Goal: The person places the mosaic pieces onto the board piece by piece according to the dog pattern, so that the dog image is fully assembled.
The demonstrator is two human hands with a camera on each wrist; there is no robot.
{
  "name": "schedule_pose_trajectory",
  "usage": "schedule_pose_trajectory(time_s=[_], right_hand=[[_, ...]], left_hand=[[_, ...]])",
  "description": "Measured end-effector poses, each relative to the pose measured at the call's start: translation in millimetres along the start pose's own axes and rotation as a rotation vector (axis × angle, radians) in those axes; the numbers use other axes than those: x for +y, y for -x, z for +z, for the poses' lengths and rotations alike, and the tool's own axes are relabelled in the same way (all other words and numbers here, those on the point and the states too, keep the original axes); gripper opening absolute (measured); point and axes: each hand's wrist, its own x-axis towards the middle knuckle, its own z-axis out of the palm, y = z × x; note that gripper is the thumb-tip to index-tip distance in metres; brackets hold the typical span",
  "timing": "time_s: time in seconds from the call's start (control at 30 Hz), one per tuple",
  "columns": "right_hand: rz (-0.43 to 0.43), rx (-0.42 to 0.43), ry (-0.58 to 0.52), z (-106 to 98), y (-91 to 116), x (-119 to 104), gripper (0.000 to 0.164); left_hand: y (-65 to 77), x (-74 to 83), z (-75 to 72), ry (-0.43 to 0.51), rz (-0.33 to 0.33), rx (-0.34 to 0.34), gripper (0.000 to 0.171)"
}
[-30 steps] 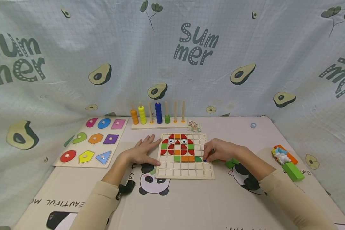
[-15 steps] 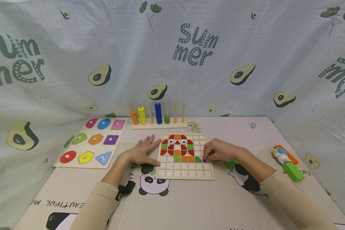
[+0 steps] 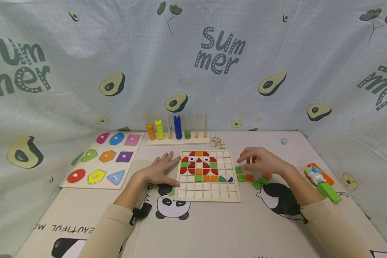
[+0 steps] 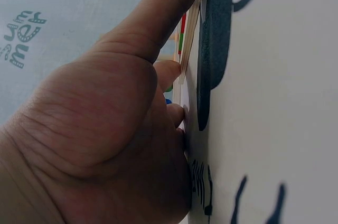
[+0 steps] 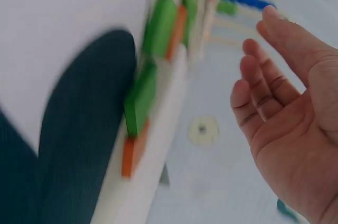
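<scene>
A wooden grid board (image 3: 207,195) lies mid-table, with red, green, orange and white tiles forming a figure in its cells. At the right end of one row sits a blue piece (image 3: 230,180) beside a green quarter-round tile (image 3: 222,178). My left hand (image 3: 159,171) rests flat with spread fingers at the board's left edge, the thumb touching it. My right hand (image 3: 261,160) hovers right of the board, fingers loosely bent, nothing between them in the right wrist view. Below it lie loose green tiles (image 3: 241,178) and an orange tile (image 3: 249,177).
A shape puzzle board (image 3: 98,159) lies on the left. Behind the grid stand a peg stacker (image 3: 178,141) with coloured beads and a small picture card (image 3: 218,141). A green block (image 3: 329,192) and a small toy figure (image 3: 316,175) lie at far right, with a small clear ring (image 3: 284,141) farther back.
My right hand has let go of the blue piece, which stays in its cell. The hand has lifted and moved right, uncovering the loose tiles. My left hand has not moved.
</scene>
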Motion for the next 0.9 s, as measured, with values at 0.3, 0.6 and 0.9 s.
schedule_pose_trajectory(time_s=[0.3,0.6,0.9], right_hand=[[0.213,-0.041,-0.047,-24,39,35,0.025],[0.22,-0.23,-0.173,-14,49,50,0.025],[0.192,-0.187,-0.119,-10,47,55,0.023]], left_hand=[[1.6,0.6,0.2,0.008,-0.007,-0.004,0.105],[-0.5,-1.5,2.1,0.004,-0.014,-0.005,0.105],[-1.9,-3.2,2.6,-0.005,-0.007,0.0,0.107]])
